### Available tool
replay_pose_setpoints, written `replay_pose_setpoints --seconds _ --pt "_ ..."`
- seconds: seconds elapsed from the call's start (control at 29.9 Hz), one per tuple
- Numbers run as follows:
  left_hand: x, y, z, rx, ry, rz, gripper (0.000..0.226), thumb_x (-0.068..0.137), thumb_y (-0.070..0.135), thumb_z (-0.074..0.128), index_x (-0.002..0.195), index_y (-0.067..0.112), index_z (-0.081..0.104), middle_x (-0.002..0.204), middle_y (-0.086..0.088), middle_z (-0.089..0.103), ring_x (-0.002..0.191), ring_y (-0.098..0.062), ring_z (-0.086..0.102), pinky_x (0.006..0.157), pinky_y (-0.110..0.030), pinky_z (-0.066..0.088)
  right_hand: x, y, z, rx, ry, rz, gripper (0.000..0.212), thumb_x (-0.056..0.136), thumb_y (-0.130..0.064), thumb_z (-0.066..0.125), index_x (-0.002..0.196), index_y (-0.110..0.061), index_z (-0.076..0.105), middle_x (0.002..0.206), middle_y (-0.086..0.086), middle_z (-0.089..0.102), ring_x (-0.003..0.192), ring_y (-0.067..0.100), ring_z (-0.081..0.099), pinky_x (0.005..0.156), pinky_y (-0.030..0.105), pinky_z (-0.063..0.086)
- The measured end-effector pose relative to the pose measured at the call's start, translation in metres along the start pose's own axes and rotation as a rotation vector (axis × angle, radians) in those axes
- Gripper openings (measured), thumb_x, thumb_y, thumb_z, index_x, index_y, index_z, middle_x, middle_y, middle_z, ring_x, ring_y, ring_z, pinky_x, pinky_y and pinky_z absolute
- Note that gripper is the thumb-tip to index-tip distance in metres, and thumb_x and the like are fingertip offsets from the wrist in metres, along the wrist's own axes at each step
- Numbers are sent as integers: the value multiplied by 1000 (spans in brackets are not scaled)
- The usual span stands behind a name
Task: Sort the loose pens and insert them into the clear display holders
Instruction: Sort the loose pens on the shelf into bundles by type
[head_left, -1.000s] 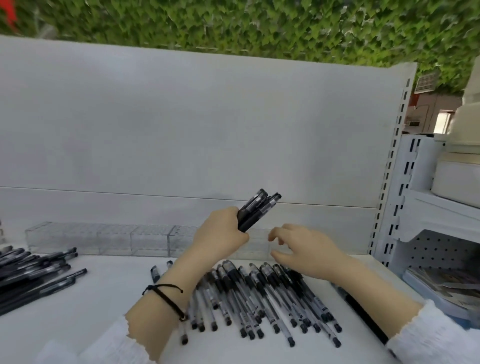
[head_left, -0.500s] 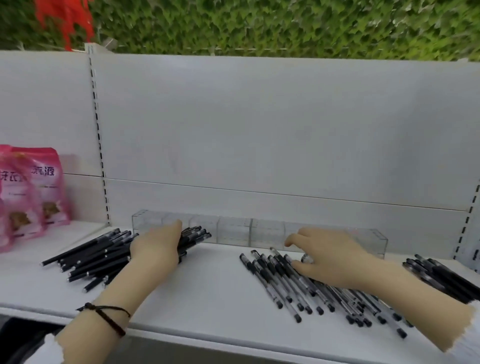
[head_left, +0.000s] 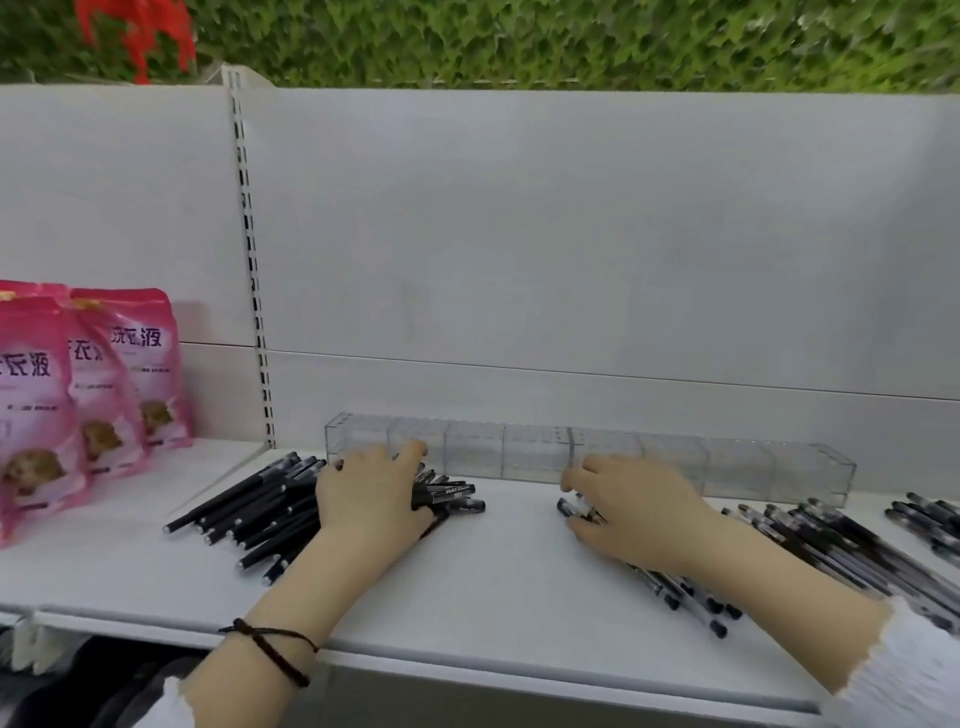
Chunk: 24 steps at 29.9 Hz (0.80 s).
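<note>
A long white shelf (head_left: 493, 571) holds everything. At its back stands a row of clear plastic display holders (head_left: 535, 452). A heap of black pens (head_left: 249, 514) lies in front of the row's left end. A heap of see-through pens with black caps (head_left: 831, 540) lies to the right. The left hand (head_left: 371, 493) lies palm down on the black pens, arm stretched forward. I cannot tell if its fingers grip. The right hand (head_left: 639, 509) has bent fingers, pinching the ends of some see-through pens against the thumb.
</note>
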<state>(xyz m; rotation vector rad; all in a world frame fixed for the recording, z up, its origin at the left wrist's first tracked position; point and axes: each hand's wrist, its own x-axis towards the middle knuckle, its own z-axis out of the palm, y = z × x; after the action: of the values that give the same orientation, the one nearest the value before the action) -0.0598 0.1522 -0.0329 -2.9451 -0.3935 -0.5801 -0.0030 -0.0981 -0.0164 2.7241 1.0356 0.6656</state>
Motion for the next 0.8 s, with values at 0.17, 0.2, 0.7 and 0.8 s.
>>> replay_pose_setpoints --seconds 0.17,0.2,0.7,0.8 --pt "-3 -4 -2 -141 -61 26 55 80 58 50 131 42 36 131 1 49 126 -25 44 105 -42 32 0 -4 4 10 -3 16 33 94 -45 40 119 -26 50 110 -4 55 103 21 54 72 31 42" --pt "-4 -5 -4 -174 -64 33 55 79 59 51 130 43 38 131 3 50 126 -24 43 105 -42 31 0 -3 4 14 -1 20 33 93 -45 40 119 -26 50 110 -4 55 103 21 54 72 31 42" --pt "-27 69 -23 78 396 506 34 49 29 88 67 13 65 61 -6 58 58 -27 58 53 -34 46 -39 33 -10 33 -7 56 41 96 -45 39 132 -26 45 117 -3 56 105 21 55 74 31 41" --pt "-28 93 -31 75 398 548 33 55 37 86 69 15 66 59 -3 57 56 -26 57 57 -34 48 -61 63 -16 19 4 97 43 97 -46 38 136 -29 41 122 -5 55 109 20 54 73 31 37"
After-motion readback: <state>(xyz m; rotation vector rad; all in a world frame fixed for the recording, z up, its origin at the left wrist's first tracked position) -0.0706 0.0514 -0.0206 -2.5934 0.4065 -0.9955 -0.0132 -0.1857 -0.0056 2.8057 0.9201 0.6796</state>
